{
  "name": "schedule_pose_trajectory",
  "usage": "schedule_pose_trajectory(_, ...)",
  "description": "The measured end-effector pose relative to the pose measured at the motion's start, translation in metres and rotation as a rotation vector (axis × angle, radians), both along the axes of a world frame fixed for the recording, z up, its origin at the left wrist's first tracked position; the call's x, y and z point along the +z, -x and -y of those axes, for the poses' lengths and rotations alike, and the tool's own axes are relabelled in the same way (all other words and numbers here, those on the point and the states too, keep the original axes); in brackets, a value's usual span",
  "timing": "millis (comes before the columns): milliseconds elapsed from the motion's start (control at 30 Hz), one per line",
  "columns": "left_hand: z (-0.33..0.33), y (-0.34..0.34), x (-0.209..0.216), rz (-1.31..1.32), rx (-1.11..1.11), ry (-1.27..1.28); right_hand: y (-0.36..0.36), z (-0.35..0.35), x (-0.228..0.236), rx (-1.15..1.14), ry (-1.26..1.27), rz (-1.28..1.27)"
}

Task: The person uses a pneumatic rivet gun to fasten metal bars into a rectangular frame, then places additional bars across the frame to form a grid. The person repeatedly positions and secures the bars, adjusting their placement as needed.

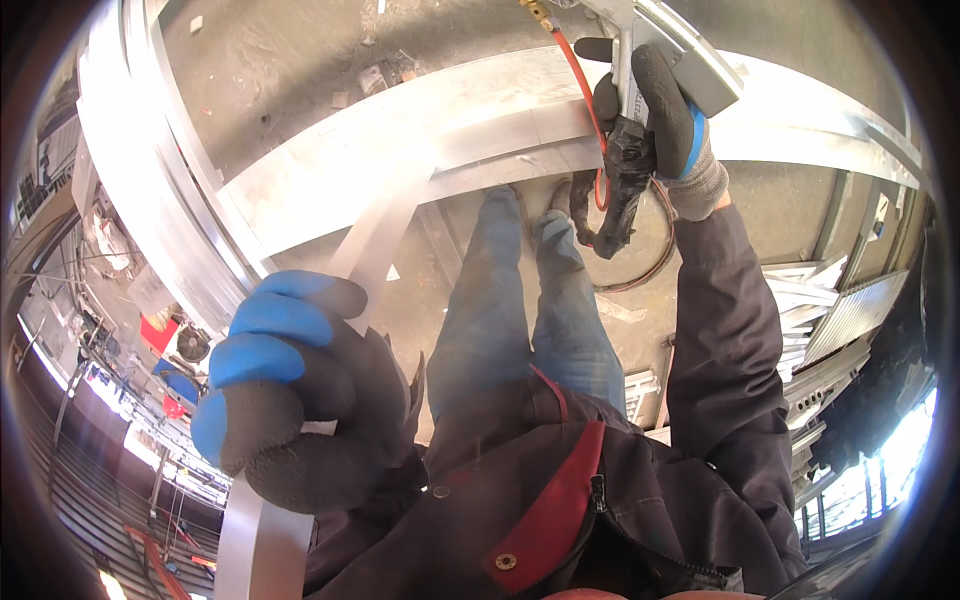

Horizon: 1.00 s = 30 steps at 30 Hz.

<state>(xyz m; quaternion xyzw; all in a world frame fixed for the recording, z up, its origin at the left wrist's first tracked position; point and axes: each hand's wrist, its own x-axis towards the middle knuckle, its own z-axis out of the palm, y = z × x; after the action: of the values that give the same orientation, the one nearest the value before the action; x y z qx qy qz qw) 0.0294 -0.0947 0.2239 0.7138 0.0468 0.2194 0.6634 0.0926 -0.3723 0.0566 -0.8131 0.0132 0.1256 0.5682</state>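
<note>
My left hand [310, 390], in a black and blue work glove, is closed around a long flat pale metal bar [262, 545]. The bar sticks out below the fist, and its far part runs up over a large pale beam [320, 185]. In my right hand [675, 125], gloved in grey and blue, is an air tool [632, 160] with a part wrapped in black tape. A rectangular grey metal block [695, 60] forms its upper end. Beside the tool hangs a red hose [573, 65] with a brass fitting at the top.
Long shiny metal profiles [160, 160] stretch along the left. My legs [480, 300] stand close to the near side of the beam. Stacked metal lengths [810, 300] lie at the right, and a dark hose [650, 275] curves across the floor.
</note>
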Motion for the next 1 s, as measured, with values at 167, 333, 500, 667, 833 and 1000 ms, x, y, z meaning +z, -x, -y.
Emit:
schedule_pose_trajectory(167,0.000,-0.003,-0.005,0.101,-0.074,-0.005,0.006,0.004,-0.014,-0.124,-0.305,-0.106)
schedule_pose_trajectory(333,-0.001,-0.002,0.004,0.000,-0.079,-0.150,0.013,0.003,-0.025,-0.130,-0.282,-0.033)
schedule_pose_trajectory(500,-0.007,-0.001,-0.013,0.018,0.116,-0.559,0.007,-0.004,-0.020,0.025,-0.061,0.349)
schedule_pose_trajectory(667,-0.019,0.013,-0.058,-0.060,-0.013,-0.760,0.012,-0.015,0.012,-0.224,-0.404,-0.162)
schedule_pose_trajectory(833,-0.066,0.027,-0.103,-0.313,-0.430,-0.826,0.013,-0.020,0.019,-0.201,-0.475,-0.170)
schedule_pose_trajectory(1000,-0.071,0.019,-0.174,-0.337,-0.506,-0.638,0.014,-0.018,0.014,-0.140,-0.495,-0.174)
